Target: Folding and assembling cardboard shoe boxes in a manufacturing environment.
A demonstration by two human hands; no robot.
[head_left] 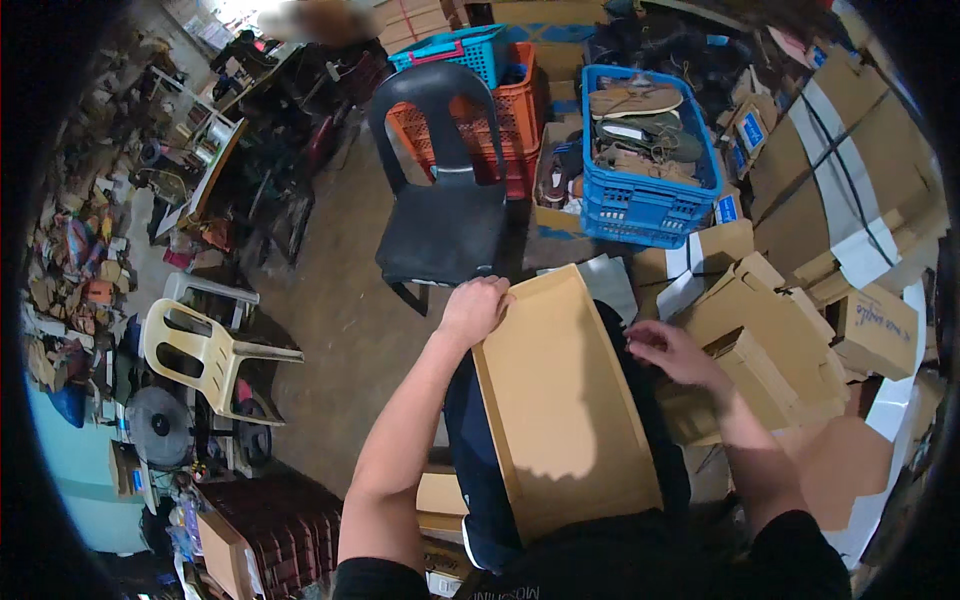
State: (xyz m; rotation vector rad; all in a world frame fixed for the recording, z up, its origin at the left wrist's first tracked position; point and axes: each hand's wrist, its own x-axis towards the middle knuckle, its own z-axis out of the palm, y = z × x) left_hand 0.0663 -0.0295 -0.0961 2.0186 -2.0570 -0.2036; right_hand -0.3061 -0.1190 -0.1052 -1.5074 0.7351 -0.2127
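Presently, in the head view, the left hand (478, 312) is closed over the far left corner of a shallow cardboard tray (540, 375), its fingers bent around the rim. The tray lies lengthwise across the person's lap, above dark trousers (470, 425), open side up, with low walls along its sides; its inner floor is plain brown, and a shadow covers much of the right and near portion. The right hand (675, 352) is held to the right of the tray, apart from it, partly open with fingers loosely bent; whether anything small sits at the fingertips cannot be told. Nearest to that hand, on the right, stand opened cardboard boxes (770, 320) in an uneven heap. Far of the tray is a black plastic chair (440, 225); beyond it an orange crate (518, 105) carries a turquoise basket (490, 55). To the right of that chair, a blue crate (640, 215) is loaded with shoes (635, 102), brown and dark green pairs noted. On the left side are a cream plastic chair (222, 365), a fan (160, 427) just near of it, and, nearer, a dark red crate (290, 535).
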